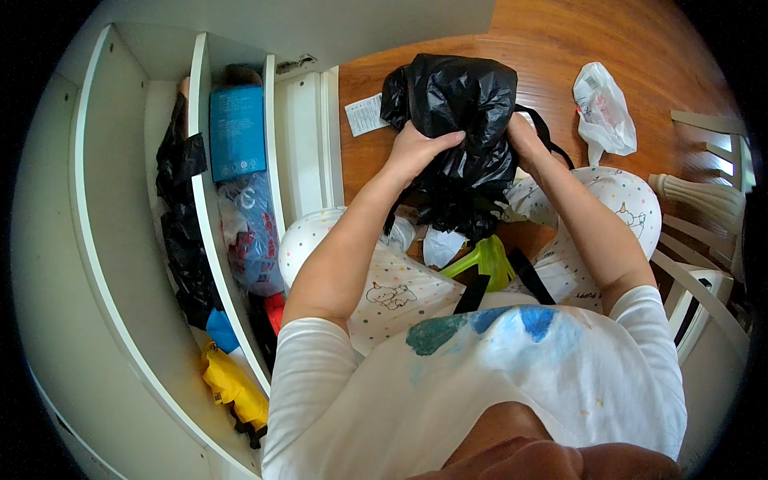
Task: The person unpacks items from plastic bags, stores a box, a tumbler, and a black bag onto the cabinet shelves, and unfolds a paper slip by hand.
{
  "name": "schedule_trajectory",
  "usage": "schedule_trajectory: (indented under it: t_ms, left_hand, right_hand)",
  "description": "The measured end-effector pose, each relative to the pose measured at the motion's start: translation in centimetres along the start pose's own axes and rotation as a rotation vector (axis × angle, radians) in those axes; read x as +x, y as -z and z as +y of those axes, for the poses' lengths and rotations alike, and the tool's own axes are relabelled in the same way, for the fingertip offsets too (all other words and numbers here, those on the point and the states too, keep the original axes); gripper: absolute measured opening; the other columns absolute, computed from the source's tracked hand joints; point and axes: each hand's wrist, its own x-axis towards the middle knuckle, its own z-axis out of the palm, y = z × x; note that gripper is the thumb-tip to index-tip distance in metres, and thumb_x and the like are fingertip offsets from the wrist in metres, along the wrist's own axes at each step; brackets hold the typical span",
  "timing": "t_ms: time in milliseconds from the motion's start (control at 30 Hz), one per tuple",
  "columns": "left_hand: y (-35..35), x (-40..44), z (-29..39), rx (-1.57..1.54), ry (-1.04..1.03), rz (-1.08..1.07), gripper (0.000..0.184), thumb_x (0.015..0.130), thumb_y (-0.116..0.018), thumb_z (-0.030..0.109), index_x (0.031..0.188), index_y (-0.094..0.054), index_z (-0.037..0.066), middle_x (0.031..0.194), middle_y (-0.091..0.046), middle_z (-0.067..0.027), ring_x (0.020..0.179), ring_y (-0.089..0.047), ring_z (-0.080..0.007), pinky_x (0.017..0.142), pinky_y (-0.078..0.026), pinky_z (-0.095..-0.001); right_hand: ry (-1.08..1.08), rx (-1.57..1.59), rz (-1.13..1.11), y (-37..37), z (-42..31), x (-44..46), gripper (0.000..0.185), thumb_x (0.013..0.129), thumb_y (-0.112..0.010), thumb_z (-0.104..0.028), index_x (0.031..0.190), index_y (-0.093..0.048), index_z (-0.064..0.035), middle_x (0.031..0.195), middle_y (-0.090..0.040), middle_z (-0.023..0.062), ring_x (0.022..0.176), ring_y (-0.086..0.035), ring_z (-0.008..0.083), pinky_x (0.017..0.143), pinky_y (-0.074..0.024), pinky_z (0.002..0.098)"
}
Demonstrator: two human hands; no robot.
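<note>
1. A person in a white top marked with blue and green patches sits on a wood floor (640,40), both hands at a crumpled black plastic bag (468,100) above the dotted trousers (392,280).
2. The left hand (422,154) holds the bag's left side, its thumb laid across the front and its other fingers largely hidden.
3. The right hand (528,142) curls at the bag's right edge; its fingers are partly hidden, so how firmly it grips cannot be told. A black strap (552,136) loops just beside it.
4. Below the bag, a lime-green item (494,262) lies between the legs, next to something white (442,247).
5. A printed white card (366,115) lies on the floor at the bag's left; a white plastic bag (606,112) lies apart, at right.
6. At left, an open white cabinet (200,216) holds a blue box (237,132), a translucent plastic bag (254,232), black plastic (182,208) and a yellow item (232,384).
</note>
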Motion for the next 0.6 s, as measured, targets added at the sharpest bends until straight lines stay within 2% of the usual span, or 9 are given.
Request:
schedule_trajectory:
  t_ms: [233,600]
  left_hand:
    - [0.0,0.0,-0.2,0.100,0.017,0.012,0.065,0.070,-0.075,0.026,0.120,-0.046,-0.003,0.114,-0.055,-0.0124,0.102,-0.052,-0.0195,0.090,-0.040,-0.0301]
    - [0.2,0.3,-0.7,0.089,0.008,-0.018,0.062,0.071,-0.075,0.024,0.119,-0.047,-0.003,0.113,-0.056,-0.0111,0.101,-0.052,-0.0193,0.090,-0.040,-0.0299]
  right_hand:
    - [-0.008,-0.099,0.109,-0.9,-1.1,-1.4,0.058,0.085,-0.043,-0.044,0.108,-0.053,0.0083,0.100,-0.060,0.0159,0.086,-0.059,0.0232,0.075,-0.0455,0.0320]
    - [0.021,-0.111,0.099,-0.7,-0.7,-1.1,0.056,0.087,-0.041,-0.042,0.107,-0.054,0.0079,0.098,-0.060,0.0152,0.085,-0.058,0.0223,0.075,-0.0449,0.0321]
